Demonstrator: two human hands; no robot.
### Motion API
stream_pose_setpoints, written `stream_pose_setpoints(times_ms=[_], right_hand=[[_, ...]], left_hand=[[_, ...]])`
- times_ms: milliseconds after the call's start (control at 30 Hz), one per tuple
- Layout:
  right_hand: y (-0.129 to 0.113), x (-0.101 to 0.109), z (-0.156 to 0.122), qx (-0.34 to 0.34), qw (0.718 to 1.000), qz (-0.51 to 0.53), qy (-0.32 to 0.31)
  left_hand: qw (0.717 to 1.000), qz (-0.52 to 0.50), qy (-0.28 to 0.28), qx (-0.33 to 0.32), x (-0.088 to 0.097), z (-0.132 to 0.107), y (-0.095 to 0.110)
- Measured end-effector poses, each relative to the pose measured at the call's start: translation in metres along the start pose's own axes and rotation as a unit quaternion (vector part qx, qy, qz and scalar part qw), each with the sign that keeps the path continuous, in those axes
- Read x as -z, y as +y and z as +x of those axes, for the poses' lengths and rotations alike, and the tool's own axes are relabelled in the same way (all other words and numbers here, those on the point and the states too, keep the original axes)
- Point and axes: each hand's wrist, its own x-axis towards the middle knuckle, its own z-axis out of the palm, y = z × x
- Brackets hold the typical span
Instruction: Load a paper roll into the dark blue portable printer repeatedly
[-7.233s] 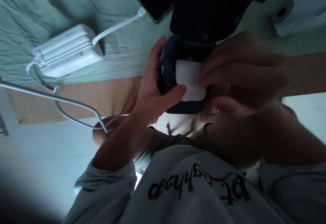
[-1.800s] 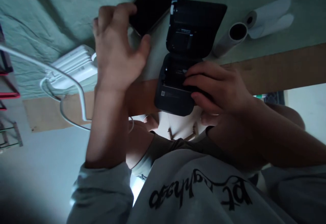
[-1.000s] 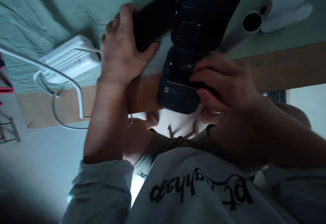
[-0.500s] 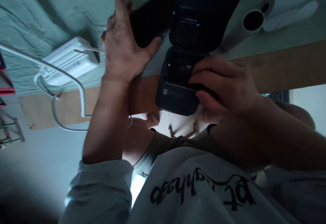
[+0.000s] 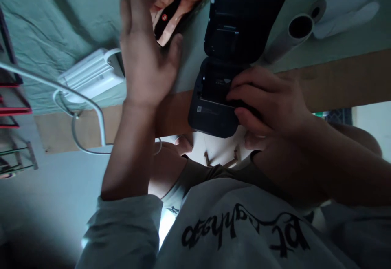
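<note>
The table (image 5: 85, 0) takes up most of the upper view, with wrinkled green cloth over it and a bare wooden strip (image 5: 339, 79) along the edge by me. Below is my pale shirt (image 5: 220, 216), dark lettering across its front. My right hand (image 5: 270, 102) is closed on the right side of the dark case (image 5: 214, 116), fingers bent over the side of its hollow. The case sits at the table's edge in front of me, its near end reaching past the wood, with the lid (image 5: 244, 24) hinged back on the far side. My left hand (image 5: 145, 53) spreads wide at the near end of the phone (image 5: 180, 6), thumb well apart from the fingers; I cannot tell whether it grips or only touches. The phone's screen is lit with a picture. Left of that wrist, on the cloth, lies a ribbed white block (image 5: 93, 75), and a white cable (image 5: 61, 82) runs in front of it towards my forearm. Right of the case, a paper roll (image 5: 282, 42) leans with its hollow end up, and a narrower-cored roll (image 5: 348, 0) lies just beyond. The smallest thing is a square mark (image 5: 199, 109) on the case's near face.
</note>
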Motion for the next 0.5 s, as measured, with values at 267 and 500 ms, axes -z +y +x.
stream_pose_setpoints(times_ms=[267,500], right_hand=[[0.0,0.003,0.001,-0.003,0.999,0.042,-0.009],[0.003,0.006,0.001,0.034,0.994,0.104,-0.022]], left_hand=[[0.995,-0.049,-0.082,0.034,-0.005,-0.051,0.021],[0.931,-0.322,-0.059,0.161,-0.009,-0.065,0.042]])
